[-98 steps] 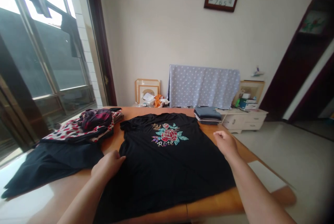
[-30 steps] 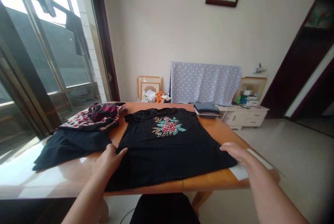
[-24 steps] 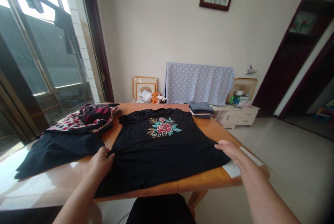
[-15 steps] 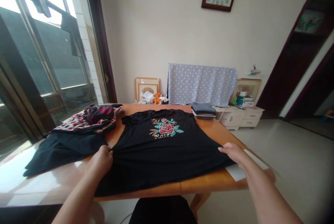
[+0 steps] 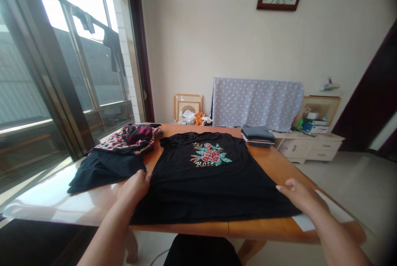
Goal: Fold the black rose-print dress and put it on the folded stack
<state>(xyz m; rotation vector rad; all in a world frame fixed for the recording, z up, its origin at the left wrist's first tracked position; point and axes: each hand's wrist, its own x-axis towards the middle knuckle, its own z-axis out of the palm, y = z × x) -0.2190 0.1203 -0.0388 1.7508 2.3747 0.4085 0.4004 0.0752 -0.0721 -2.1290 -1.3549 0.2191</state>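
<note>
A black T-shirt (image 5: 198,193) lies spread on the wooden table, its collar end away from me. Its chest carries a sparkling red rose with teal leaves and the word "Rose". At the shirt's left side edge, my left hand (image 5: 139,184) is closed, with the cloth at its fingertips. My right hand (image 5: 299,195) pinches the opposite side edge between thumb and fingers, though the fingertips are partly hidden. Beside my left hand lies a dark folded garment (image 5: 105,171). A white sheet (image 5: 328,210) lies under my right wrist.
A heap of patterned clothes (image 5: 124,138) sits at the table's (image 5: 269,162) back left. A folded clothes stack (image 5: 258,135) stands at its back right. Behind are a low white cabinet (image 5: 322,148) and a dotted cloth (image 5: 257,102). Glass doors (image 5: 27,84) are to the left.
My view has turned left, shifting the scene rightward. The T-shirt's sides, drawn to points at my hands before, now lie flatter and straighter. Both hands stay at its side edges.
</note>
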